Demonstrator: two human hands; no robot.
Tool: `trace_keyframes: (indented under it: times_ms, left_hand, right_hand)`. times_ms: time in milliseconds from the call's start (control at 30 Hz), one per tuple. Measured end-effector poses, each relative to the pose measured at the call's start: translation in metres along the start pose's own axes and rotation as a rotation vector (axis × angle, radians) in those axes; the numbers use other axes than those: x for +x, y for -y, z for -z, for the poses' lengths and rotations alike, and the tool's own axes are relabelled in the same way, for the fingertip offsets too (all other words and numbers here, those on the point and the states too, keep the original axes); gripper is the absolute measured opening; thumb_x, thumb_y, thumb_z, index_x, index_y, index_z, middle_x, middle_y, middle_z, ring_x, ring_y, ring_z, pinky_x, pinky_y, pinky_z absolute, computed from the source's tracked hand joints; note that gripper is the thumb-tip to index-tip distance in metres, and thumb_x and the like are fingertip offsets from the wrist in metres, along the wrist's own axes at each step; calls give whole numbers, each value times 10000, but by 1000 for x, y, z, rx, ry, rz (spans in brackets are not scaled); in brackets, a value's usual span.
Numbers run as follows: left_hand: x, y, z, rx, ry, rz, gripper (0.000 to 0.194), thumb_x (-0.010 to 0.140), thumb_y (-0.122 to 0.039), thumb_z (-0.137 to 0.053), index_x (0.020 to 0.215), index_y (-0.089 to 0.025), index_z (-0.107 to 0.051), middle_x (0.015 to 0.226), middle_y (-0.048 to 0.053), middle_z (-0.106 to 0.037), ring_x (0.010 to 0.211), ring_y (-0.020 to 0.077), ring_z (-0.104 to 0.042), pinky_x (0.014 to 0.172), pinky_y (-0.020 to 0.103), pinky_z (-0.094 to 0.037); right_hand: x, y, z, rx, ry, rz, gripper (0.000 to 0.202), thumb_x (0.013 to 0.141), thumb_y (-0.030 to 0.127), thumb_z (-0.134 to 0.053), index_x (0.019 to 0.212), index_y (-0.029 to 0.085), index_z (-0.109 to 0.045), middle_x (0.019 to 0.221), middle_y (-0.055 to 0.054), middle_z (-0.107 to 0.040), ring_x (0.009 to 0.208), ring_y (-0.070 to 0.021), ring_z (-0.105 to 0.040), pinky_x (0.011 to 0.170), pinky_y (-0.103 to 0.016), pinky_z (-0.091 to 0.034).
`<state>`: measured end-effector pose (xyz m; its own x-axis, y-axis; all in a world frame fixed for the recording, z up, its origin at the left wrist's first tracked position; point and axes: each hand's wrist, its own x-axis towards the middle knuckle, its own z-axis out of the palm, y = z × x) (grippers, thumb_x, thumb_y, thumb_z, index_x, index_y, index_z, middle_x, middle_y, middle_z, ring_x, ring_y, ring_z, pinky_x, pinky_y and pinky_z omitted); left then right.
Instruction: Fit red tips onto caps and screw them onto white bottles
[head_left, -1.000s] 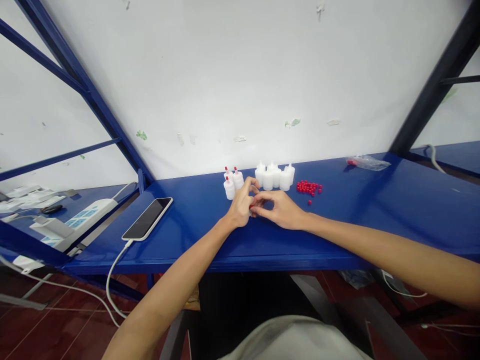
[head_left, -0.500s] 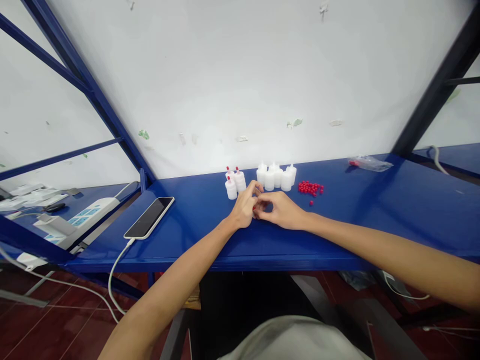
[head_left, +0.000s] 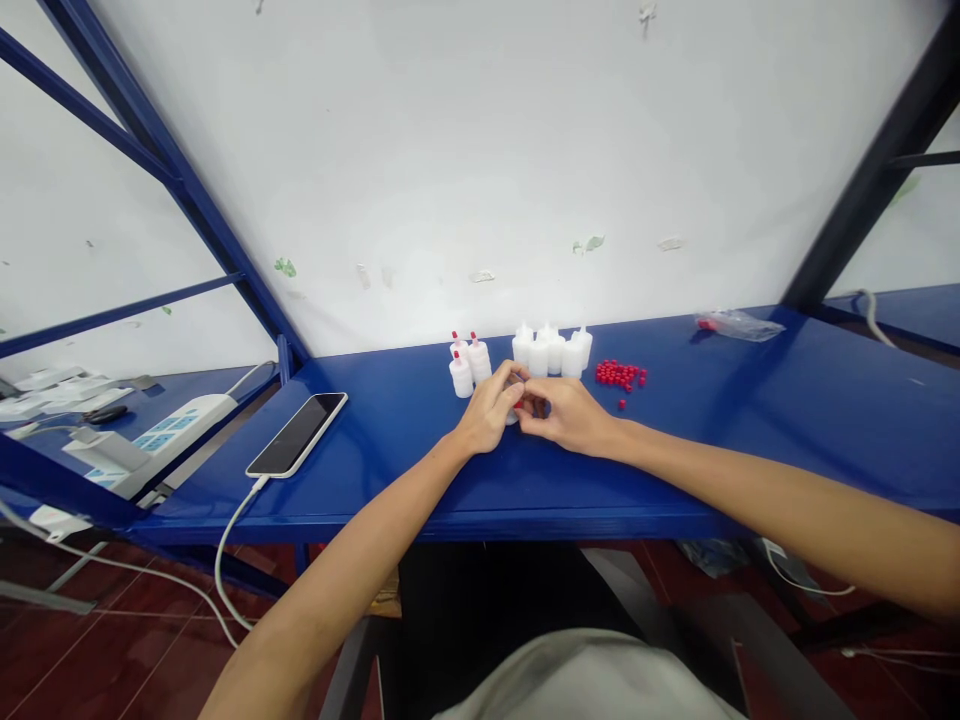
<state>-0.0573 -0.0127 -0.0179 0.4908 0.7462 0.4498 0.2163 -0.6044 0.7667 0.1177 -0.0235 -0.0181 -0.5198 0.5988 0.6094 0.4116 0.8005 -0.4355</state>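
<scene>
My left hand [head_left: 491,408] is closed around a small white squeeze bottle [head_left: 511,417], most of which the fingers hide. At the bottle's top, thumb and finger of my right hand [head_left: 566,415] pinch a small red cap [head_left: 519,405]. Just beyond my left hand stand 3 white bottles with red tips [head_left: 470,365], upright and close together. Several white bottles with bare nozzles [head_left: 551,352] form a group behind my right hand. To the right of these lies a scatter of loose red caps [head_left: 619,374].
A phone [head_left: 298,435] on a white charging cable lies at the left of the blue table [head_left: 405,440]. Near the back right is a clear plastic bag [head_left: 742,325] with something red in it. A white wall rises behind; a power strip [head_left: 169,435] sits beyond the left frame.
My right hand has shifted slightly to the right and its fingers have curled in more. A bit of white bottle and red cap now shows between the hands.
</scene>
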Motion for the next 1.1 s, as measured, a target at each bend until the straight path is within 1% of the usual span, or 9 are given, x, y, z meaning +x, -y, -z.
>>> trace_keyframes:
  times_ms: [133, 233, 500, 667, 800, 867, 933, 1033, 1100]
  left_hand:
    - [0, -3, 2, 112, 51, -17, 355, 961, -478, -419, 976, -180, -612, 867, 48, -666, 833, 207, -616, 804, 320, -477]
    - [1, -4, 1, 62, 124, -68, 358, 972, -406, -396, 924, -164, -657, 896, 62, -677, 880, 220, -621, 843, 327, -476]
    - [2, -7, 1, -24, 144, -71, 368, 978, -392, -369, 954, -160, -652, 1004, 89, -687, 961, 242, -623, 914, 357, -479]
    - [-2, -11, 18, 261, 61, -167, 374, 941, -399, -459, 1223, -180, -574, 1060, 97, -653, 921, 230, -601, 851, 355, -485]
    - [-4, -14, 30, 585, 25, -253, 344, 876, -316, -546, 1188, -188, -613, 1094, 104, -645, 948, 225, -597, 860, 342, -472]
    - [-3, -14, 33, 664, -37, -252, 330, 879, -332, -558, 1168, -190, -630, 1052, 94, -659, 906, 210, -608, 857, 334, -467]
    - [-1, -12, 38, 681, -198, -212, 331, 865, -366, -593, 1140, -188, -640, 942, 62, -669, 801, 179, -608, 846, 324, -465]
    - [2, -4, 54, 566, -537, -38, 364, 852, -437, -617, 1116, -186, -636, 693, -16, -601, 603, 130, -543, 715, 274, -463]
    - [3, 4, 67, 476, -654, 105, 394, 836, -495, -629, 1083, -189, -640, 582, -49, -544, 528, 119, -498, 627, 250, -433]
  right_hand:
    - [1, -2, 6, -125, -80, 29, 28, 790, 192, -576, 792, 195, -604, 683, -8, -657, 613, -142, -553, 654, -286, -428]
    - [0, 0, 8, -150, -90, 54, 73, 780, 179, -578, 826, 195, -631, 663, -3, -650, 612, -145, -548, 688, -302, -433]
    - [0, 0, 6, -60, -118, 13, 70, 805, 196, -559, 832, 195, -623, 649, 14, -582, 579, -124, -521, 582, -256, -417]
    - [0, 1, 11, -43, -195, -32, 86, 860, 270, -579, 864, 203, -633, 634, 21, -557, 574, -127, -498, 599, -272, -419]
    - [2, 3, 14, -121, -247, -47, 143, 907, 327, -588, 891, 208, -665, 599, 26, -562, 585, -138, -525, 736, -327, -425]
    - [2, 3, 16, -132, -249, -71, 164, 924, 343, -579, 944, 214, -677, 588, 34, -561, 570, -134, -522, 752, -329, -416]
    - [3, 3, 19, -109, -238, -127, 198, 933, 356, -559, 1019, 218, -671, 556, 49, -531, 530, -128, -494, 684, -302, -406]
    - [2, -1, 24, -66, -198, -221, 258, 936, 346, -524, 1120, 206, -638, 482, 82, -448, 449, -122, -426, 564, -274, -359]
    - [2, -6, 26, -81, -170, -239, 256, 927, 307, -506, 1114, 194, -641, 479, 78, -454, 444, -126, -431, 557, -276, -357]
